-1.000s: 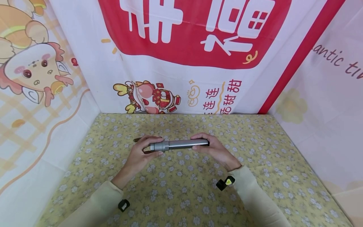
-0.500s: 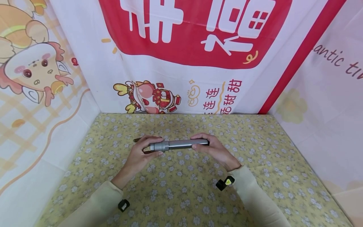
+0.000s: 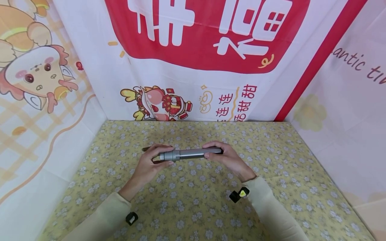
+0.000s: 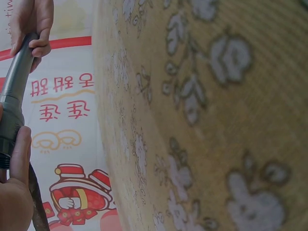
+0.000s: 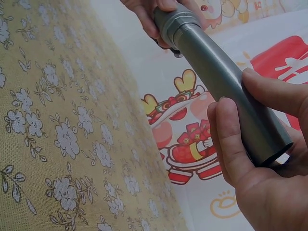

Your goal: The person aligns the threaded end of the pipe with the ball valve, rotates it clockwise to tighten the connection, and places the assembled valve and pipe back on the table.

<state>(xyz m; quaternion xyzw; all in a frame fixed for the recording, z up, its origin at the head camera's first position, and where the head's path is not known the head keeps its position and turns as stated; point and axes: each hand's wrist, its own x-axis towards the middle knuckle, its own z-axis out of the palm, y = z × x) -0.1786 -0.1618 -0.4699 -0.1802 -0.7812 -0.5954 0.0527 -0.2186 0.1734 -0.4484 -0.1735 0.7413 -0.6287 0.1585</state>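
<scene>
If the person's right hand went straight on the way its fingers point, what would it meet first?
The gray tube comes first: the right hand grips it. Farther left, roughly along that line, are the thicker fitting and the left hand, though depth is unclear, so it might miss them.

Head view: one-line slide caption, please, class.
Grey tube: left grip round its fitting, right grip round its plain end, over flowered cloth.

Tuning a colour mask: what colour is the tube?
Metallic grey; the tube shows best in the right wrist view.
</scene>
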